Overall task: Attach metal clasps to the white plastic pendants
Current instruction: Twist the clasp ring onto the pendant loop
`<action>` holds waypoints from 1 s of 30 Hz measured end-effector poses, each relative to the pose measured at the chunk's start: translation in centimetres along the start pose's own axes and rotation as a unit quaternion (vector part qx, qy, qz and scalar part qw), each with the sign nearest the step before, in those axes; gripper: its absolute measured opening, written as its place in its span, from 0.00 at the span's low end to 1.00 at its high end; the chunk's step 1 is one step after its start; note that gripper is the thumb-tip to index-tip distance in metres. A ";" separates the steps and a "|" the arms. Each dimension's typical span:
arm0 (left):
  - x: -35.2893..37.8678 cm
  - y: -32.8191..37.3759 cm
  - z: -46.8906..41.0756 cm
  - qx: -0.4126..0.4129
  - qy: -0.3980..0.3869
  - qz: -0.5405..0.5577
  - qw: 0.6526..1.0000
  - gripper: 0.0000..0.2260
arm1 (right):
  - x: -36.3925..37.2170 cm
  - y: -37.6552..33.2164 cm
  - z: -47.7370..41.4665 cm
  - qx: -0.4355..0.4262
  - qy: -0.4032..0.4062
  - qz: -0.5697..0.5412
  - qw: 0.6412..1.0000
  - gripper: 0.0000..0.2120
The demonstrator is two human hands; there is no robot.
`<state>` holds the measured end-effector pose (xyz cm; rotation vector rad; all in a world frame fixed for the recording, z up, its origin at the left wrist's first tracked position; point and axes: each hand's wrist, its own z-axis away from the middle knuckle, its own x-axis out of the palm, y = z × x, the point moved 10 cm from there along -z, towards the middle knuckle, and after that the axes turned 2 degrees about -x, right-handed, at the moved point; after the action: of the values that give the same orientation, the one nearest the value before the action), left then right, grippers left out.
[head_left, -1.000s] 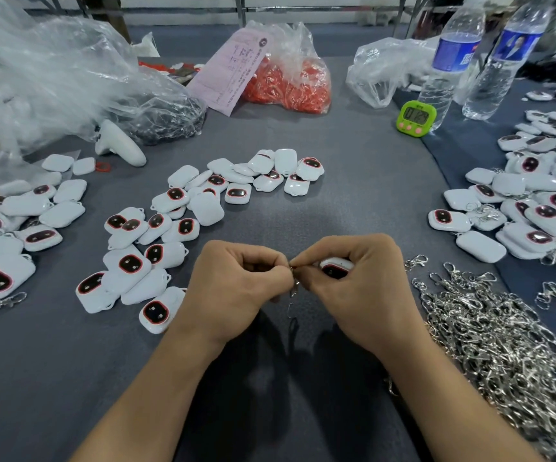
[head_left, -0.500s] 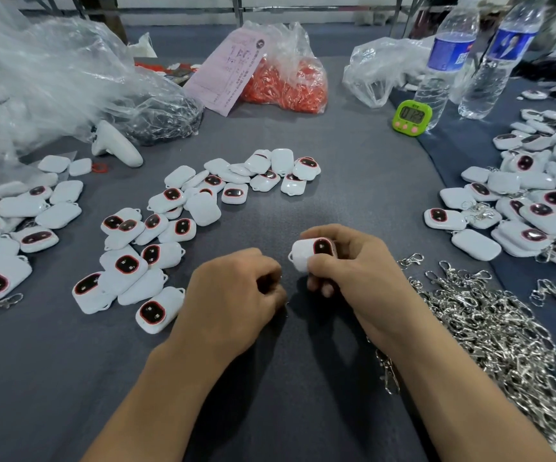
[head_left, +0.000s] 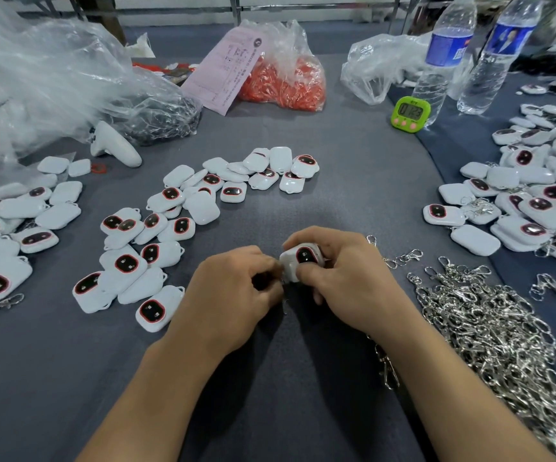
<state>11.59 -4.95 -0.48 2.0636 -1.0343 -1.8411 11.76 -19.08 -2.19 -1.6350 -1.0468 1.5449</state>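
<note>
My right hand grips a white plastic pendant with a red-ringed dark window facing up, low over the grey table. My left hand is curled tight against the pendant's left edge, pinching a metal clasp whose thin end hangs below the fingers. Loose pendants lie scattered to the left and in the middle. A heap of silver clasps spreads on the right beside my right forearm.
More pendants, some with clasps, are piled at the far right. A green timer, two water bottles, a bag of orange parts, clear plastic bags and a white controller stand behind.
The hands parted and the right hand turned the pendant window-up; now the left hand is back against the pendant's edge with the clasp. Both hands sit slightly higher on the table.
</note>
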 end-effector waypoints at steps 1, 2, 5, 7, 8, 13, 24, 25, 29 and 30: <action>0.0 -0.1 0.0 -0.002 0.001 0.001 1.000 0.07 | 0.0 -0.1 0.0 -0.002 -0.004 0.006 1.000 0.11; -0.1 -0.2 0.0 -0.004 0.003 0.001 1.000 0.06 | 0.0 -0.1 -0.1 -0.002 -0.006 0.011 1.000 0.10; -0.1 -0.3 0.0 -0.007 0.009 0.001 1.000 0.03 | 0.1 -0.3 -0.2 -0.003 -0.016 0.022 1.000 0.10; -0.2 -0.3 0.1 -0.008 0.013 -0.004 1.000 0.02 | 0.2 -0.2 -0.2 0.001 -0.021 0.030 0.999 0.11; -0.3 -0.3 0.1 -0.008 0.014 -0.006 1.000 0.02 | 0.2 -0.2 -0.2 0.002 -0.023 0.033 0.999 0.12; -0.6 -0.2 0.4 -0.016 0.031 -0.001 0.999 0.01 | 0.4 0.0 0.1 0.017 -0.022 -0.010 1.000 0.11; -2.1 -0.4 0.2 -0.025 0.093 0.163 0.982 0.09 | 0.7 1.9 0.5 0.160 -0.016 -0.335 0.929 0.10; -1.8 -0.6 0.0 -0.033 0.082 0.186 0.979 0.08 | 0.8 1.9 0.6 0.170 -0.023 -0.351 0.921 0.11; -0.5 -1.7 -0.3 -0.089 0.024 0.256 0.962 0.07 | 1.1 1.4 0.9 0.163 -0.043 -0.370 0.913 0.11; -0.3 -1.8 -0.4 -0.092 0.015 0.262 0.961 0.07 | 1.0 1.2 0.9 0.153 -0.042 -0.364 0.918 0.12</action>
<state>12.59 -3.56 -1.22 1.5160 -1.2030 -1.5583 11.01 -18.86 -3.79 -0.8205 -1.2031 1.1869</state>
